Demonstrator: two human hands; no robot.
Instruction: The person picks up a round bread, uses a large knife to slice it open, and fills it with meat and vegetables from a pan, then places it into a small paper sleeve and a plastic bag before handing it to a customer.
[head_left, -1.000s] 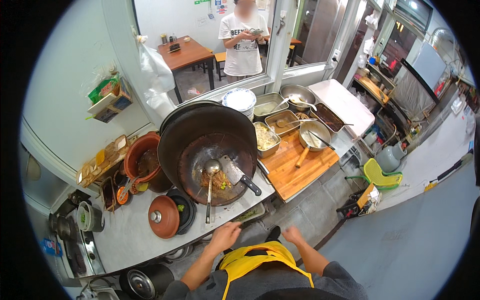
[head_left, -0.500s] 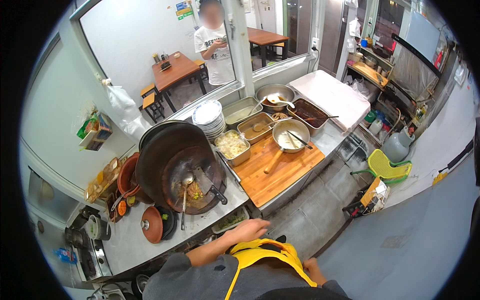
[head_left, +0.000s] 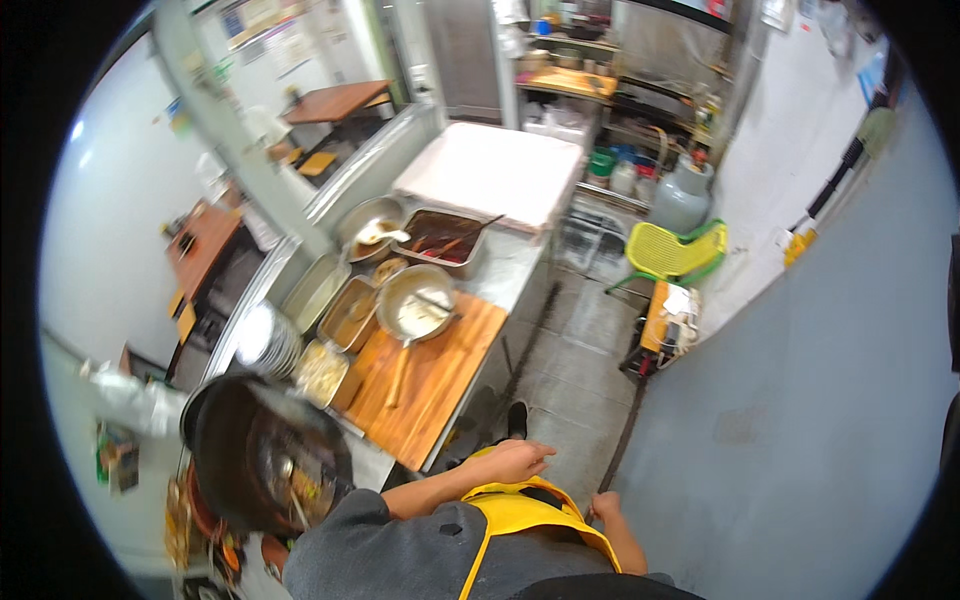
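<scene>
Hands are hanging empty: left hand, fingers loosely spread, is hovering just right of the near corner of the wooden cutting board; right hand, curled, is staying low beside the yellow apron.

One large black round wok sits at the counter's left end, one wooden cutting board carries one round metal pan, one stack of white plates stands behind, one green plastic chair and one grey gas cylinder occupy the floor.
</scene>
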